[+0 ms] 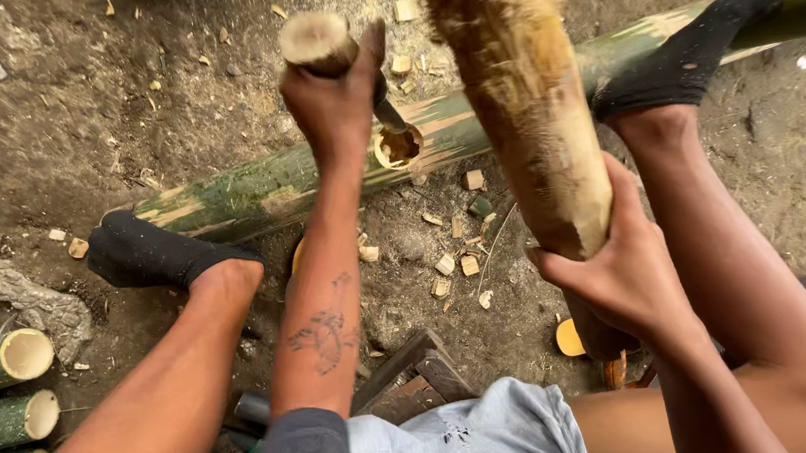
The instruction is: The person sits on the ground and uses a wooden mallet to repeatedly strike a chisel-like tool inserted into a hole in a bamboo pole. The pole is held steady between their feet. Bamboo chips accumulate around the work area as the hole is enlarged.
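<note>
A long green bamboo pole [254,191] with pale shaved streaks is laid across the bare earth floor [71,100], and a round hole [400,146] is cut into its upper side near the middle. A chisel with a round pale wooden handle [317,42] is set with its dark metal tip at the rim of that hole. The handle is gripped by the left hand [334,101], whose fingers are closed around it. A thick, rough, tan wooden club [529,109] is held raised just right of the chisel; its lower end is clasped by the right hand [621,275]. The two hands are kept well apart. The pole is pinned by two feet in black socks, the left foot [148,254] near its left end and the right foot [689,56] further along it. Pale wood chips [455,261] are scattered on the earth beside the hole. Three short green bamboo sections [5,392] with pale cut ends are stacked at the left edge.
</note>
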